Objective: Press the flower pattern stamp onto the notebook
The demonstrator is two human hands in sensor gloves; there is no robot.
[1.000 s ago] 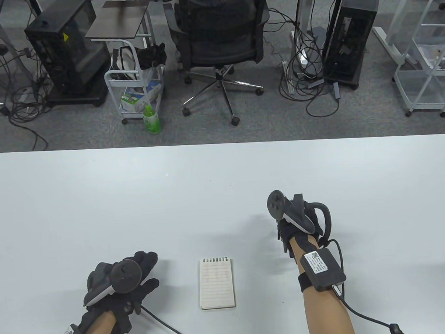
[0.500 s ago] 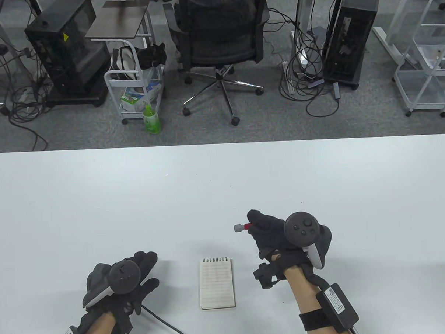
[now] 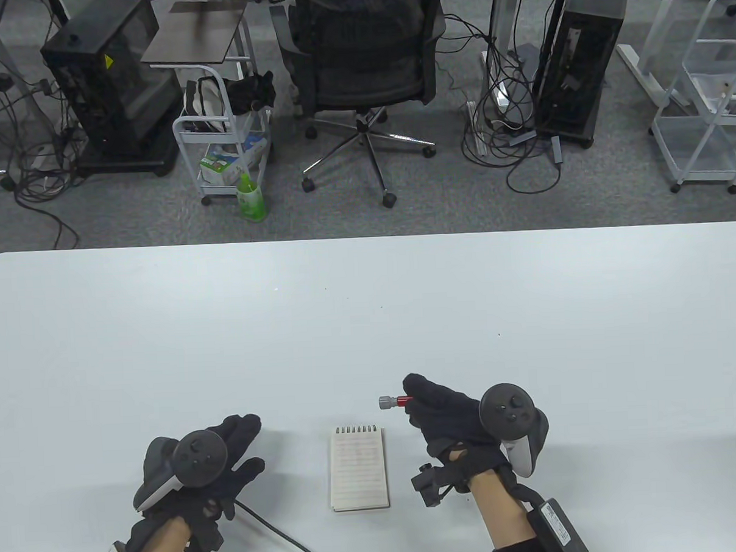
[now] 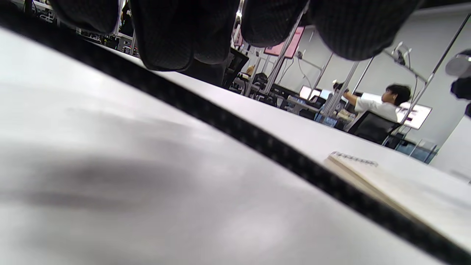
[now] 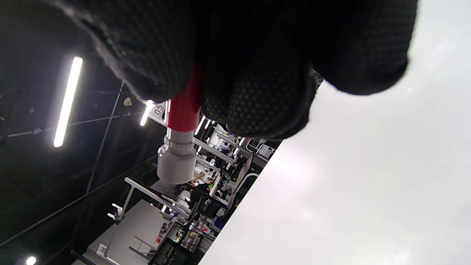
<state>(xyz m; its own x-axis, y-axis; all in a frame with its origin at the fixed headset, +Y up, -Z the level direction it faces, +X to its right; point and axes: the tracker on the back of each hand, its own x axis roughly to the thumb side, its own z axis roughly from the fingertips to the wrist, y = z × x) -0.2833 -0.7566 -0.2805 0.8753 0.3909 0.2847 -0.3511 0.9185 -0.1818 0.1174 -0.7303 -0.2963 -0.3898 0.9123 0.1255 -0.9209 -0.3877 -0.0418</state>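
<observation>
A small spiral notebook (image 3: 359,468) lies open on the white table (image 3: 369,312), near the front edge; it also shows low in the left wrist view (image 4: 401,191). My right hand (image 3: 438,410) grips a red stamp with a grey tip (image 3: 393,402), held above the table just up and right of the notebook, tip pointing left. In the right wrist view the stamp (image 5: 180,143) sticks out from between the gloved fingers (image 5: 254,73). My left hand (image 3: 229,459) rests flat on the table left of the notebook, holding nothing.
A black cable (image 3: 282,539) runs from my left wrist toward the front edge. Beyond the table's far edge stand an office chair (image 3: 362,63), a wire cart (image 3: 225,142) and computer towers (image 3: 578,59).
My right hand turned over, lifted the stamp into view, then moved it down and left toward the notebook. My left hand barely shifted.
</observation>
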